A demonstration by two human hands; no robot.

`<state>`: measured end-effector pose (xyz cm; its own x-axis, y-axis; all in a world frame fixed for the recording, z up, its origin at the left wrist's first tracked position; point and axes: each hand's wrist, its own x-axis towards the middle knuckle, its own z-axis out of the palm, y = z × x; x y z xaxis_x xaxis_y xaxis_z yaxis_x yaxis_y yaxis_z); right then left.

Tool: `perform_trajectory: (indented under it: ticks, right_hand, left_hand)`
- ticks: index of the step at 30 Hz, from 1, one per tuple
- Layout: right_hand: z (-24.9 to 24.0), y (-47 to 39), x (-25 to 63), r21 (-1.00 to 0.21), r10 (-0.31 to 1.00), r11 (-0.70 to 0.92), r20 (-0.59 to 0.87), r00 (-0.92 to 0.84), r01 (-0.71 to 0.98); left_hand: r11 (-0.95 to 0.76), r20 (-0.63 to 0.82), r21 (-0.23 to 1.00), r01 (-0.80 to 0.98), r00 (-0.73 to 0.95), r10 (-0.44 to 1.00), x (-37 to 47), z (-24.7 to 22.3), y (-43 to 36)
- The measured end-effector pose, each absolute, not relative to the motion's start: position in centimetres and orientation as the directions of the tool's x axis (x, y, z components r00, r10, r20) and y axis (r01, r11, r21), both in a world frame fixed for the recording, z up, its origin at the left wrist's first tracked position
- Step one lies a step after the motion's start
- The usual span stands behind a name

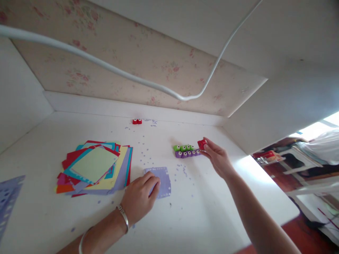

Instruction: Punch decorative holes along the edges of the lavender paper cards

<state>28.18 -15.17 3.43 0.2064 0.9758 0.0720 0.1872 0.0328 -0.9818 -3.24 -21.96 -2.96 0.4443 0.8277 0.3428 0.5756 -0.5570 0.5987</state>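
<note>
At the right end of the punch rows, my right hand (216,155) pinches a small red craft punch (202,144) between thumb and fingers, slightly raised. Beside it stand a row of green punches (183,148) and, in front of that, a row of purple punches (185,154), each with a white round top. My left hand (143,192), fingers curled, rests over the left edge of a purple paper square (164,178) with small holes along its borders. Its fingertips are hidden, so whether they grip the paper cannot be seen.
Left of the paper lies a pile of coloured sheets (92,164). Two red punches (137,121) stand near the back wall. Purple paper bits (182,170) are scattered about the white table (212,215). Another punched purple sheet (10,197) is at far left. A white cable (148,84) hangs overhead.
</note>
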Motion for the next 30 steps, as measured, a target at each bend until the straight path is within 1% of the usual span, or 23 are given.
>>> perform_trajectory:
  ticks: [1,2,3,4,6,7,10,12,19,23,25,26,29,30]
  right_hand:
    - [3.7,-13.8,29.7,-0.932,0.966,0.039,0.128,0.227,0.359]
    - [3.9,-12.3,31.1,-0.838,0.962,0.004,0.152,0.227,0.545]
    - [4.1,-11.0,32.2,-0.689,0.972,-0.055,0.129,0.198,0.723]
    - [4.2,-9.6,33.1,-0.501,0.988,-0.098,0.057,0.146,0.860]
    - [4.1,-7.4,34.1,-0.400,0.996,-0.084,-0.021,0.083,0.913]
    - [3.9,-6.5,34.3,-0.369,0.997,-0.060,-0.057,0.042,0.927]
    - [3.0,-4.8,34.0,-0.318,0.991,0.008,-0.127,-0.051,0.948]
    - [2.5,-4.1,33.9,-0.283,0.983,0.021,-0.167,-0.071,0.959]
    - [2.8,-2.1,35.4,-0.220,0.970,-0.039,-0.244,-0.016,0.975]
    - [2.4,-1.3,35.8,-0.220,0.957,-0.078,-0.290,0.011,0.972]
    - [1.8,-1.0,36.0,-0.266,0.955,-0.112,-0.297,0.030,0.958]
    - [1.5,-0.8,36.2,-0.312,0.953,-0.134,-0.300,0.036,0.941]
    - [0.6,-0.1,36.7,-0.503,0.936,-0.221,-0.349,0.038,0.835]
    - [0.4,0.1,36.8,-0.547,0.927,-0.248,-0.375,0.031,0.799]
  left_hand:
    - [-0.556,0.337,0.599,0.576,0.449,0.828,-3.2,-3.0,-21.9]
    - [-0.555,0.329,0.598,0.578,0.454,0.828,-3.2,-3.0,-21.9]
    - [-0.555,0.322,0.595,0.582,0.460,0.828,-3.1,-3.0,-21.9]
    - [-0.554,0.316,0.590,0.587,0.464,0.828,-3.1,-3.0,-21.9]
    - [-0.552,0.303,0.581,0.599,0.470,0.829,-3.0,-3.0,-21.8]
    - [-0.550,0.298,0.576,0.605,0.472,0.830,-3.0,-2.9,-21.8]
    - [-0.549,0.293,0.568,0.613,0.473,0.831,-3.0,-2.9,-21.8]
    - [-0.551,0.299,0.570,0.610,0.471,0.830,-3.0,-2.9,-21.8]
    - [-0.558,0.295,0.577,0.597,0.485,0.824,-2.9,-2.8,-21.6]
    - [-0.527,0.257,0.602,0.600,0.479,0.839,-2.9,-3.0,-21.5]
    - [-0.516,0.238,0.611,0.600,0.483,0.843,-3.0,-3.1,-21.5]
    - [-0.514,0.231,0.614,0.600,0.486,0.843,-2.9,-3.2,-21.5]
    - [-0.506,0.215,0.621,0.599,0.491,0.844,-2.9,-3.3,-21.4]
    - [-0.504,0.210,0.623,0.598,0.492,0.845,-2.8,-3.3,-21.4]
